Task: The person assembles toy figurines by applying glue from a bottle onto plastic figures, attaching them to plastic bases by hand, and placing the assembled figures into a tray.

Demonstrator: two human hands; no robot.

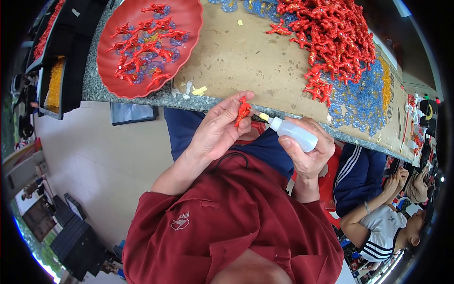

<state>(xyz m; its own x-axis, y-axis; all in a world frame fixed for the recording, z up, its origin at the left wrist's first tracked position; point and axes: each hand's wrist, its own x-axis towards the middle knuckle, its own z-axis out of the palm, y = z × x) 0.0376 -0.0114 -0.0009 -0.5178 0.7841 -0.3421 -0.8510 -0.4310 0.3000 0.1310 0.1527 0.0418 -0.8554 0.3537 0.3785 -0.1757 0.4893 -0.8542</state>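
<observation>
Between the fingertips of my left hand (218,127) is a small red plastic figure (243,112). My right hand (309,154) is wrapped round a translucent white squeeze bottle (295,135), tilted so its thin nozzle points at the figure. Whether the nozzle tip touches the figure is too small to tell. Both hands are just off the near edge of the worktable. On the left, a red scalloped plate (106,71) holds several red figures with clear blue pieces attached. To the right rises a large pile of red figures (326,38).
Clear blue pieces (354,106) and yellow pieces (387,87) lie beside the pile on cardboard (231,57). Yellow scraps (199,90) sit near the granite edge. A black bin (56,87) with yellow pieces stands far left. Another person (378,222) sits close on the right.
</observation>
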